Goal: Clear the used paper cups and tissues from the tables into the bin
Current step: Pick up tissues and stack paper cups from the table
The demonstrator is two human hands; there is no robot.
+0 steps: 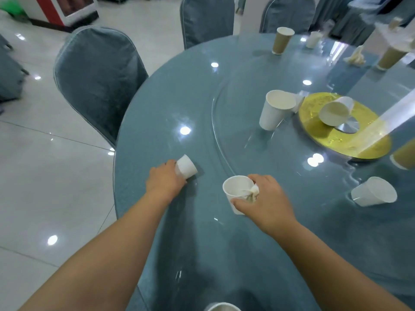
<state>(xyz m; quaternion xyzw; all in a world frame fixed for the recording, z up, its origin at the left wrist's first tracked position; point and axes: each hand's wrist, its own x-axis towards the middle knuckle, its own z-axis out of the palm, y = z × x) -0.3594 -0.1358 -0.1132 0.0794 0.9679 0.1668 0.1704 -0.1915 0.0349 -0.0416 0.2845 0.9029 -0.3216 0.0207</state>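
Observation:
My left hand grips a small white paper cup lying on its side near the round table's left edge. My right hand holds an upright white paper cup with a crumpled tissue pinched against its rim. Farther out, a white cup stands on the glass turntable and another white cup lies tipped on the gold disc. A third white cup lies on its side at the right. A brown cup and a crumpled tissue sit at the far side.
The blue table carries a glass turntable. Chairs in blue covers stand at its left and far side. More brown cups are at the far right. A cup rim shows at the bottom edge. No bin is in view.

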